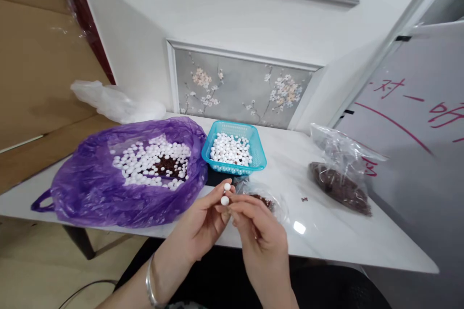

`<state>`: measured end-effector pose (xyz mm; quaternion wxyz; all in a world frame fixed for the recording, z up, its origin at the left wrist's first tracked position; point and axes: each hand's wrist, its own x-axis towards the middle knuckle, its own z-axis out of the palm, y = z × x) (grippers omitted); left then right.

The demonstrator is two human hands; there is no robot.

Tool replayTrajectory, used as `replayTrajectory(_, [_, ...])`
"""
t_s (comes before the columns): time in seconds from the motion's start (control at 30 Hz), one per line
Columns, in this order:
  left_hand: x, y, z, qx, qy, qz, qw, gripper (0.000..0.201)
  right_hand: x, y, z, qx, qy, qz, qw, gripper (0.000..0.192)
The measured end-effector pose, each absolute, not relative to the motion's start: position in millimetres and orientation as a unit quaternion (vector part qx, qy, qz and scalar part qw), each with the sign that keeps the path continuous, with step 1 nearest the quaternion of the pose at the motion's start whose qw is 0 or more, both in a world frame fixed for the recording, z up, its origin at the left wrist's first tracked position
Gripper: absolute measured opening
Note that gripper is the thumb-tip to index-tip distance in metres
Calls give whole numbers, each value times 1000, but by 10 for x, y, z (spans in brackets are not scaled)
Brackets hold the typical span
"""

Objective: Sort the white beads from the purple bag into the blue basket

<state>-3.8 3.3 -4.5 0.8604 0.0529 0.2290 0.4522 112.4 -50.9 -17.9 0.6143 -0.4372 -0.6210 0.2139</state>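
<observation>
Far left on white tabletop (326, 241): purple plastic bag (90, 188), opened flat, heaped with white beads (145, 164) over some dark brown bits. Behind it, crumpled clear bag (112, 101) against wall. Next right, turquoise basket (258, 154) full of white beads, just beside purple bag. In front, left hand (199, 227), silver bracelet (149, 282) on wrist, pinching two white beads (225, 194) at fingertips, stacked one over the other. Right hand (261, 236) touching same beads, fingers curled in, meeting left fingertips. Under hands, small clear bag (270, 203) with brown bits. Far right, clear bag of brown pieces (340, 183) near tabletop edge.
</observation>
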Motion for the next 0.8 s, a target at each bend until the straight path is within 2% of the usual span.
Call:
replayTrajectory(0.13, [-84, -32, -33, 86, 283, 459, 838, 12, 1106, -546, -181, -424, -647, 238, 588, 27])
replayTrajectory(0.33, [-102, -167, 15, 147, 197, 429, 869, 8, 1174, -650, -75, -425, -564, 268, 655, 23])
replayTrajectory(0.5, [-39, -283, 29, 244, 217, 410, 852, 15, 1173, -685, -60, -430, -499, 300, 690, 17])
replayTrajectory(0.63, [-25, -304, 10, 269, 230, 411, 840, 21, 1192, -692, -98, -428, -529, 260, 685, 18])
replayTrajectory(0.8, [-14, -306, 5, 289, 247, 425, 822, 22, 1212, -688, -109, -440, -541, 265, 666, 16])
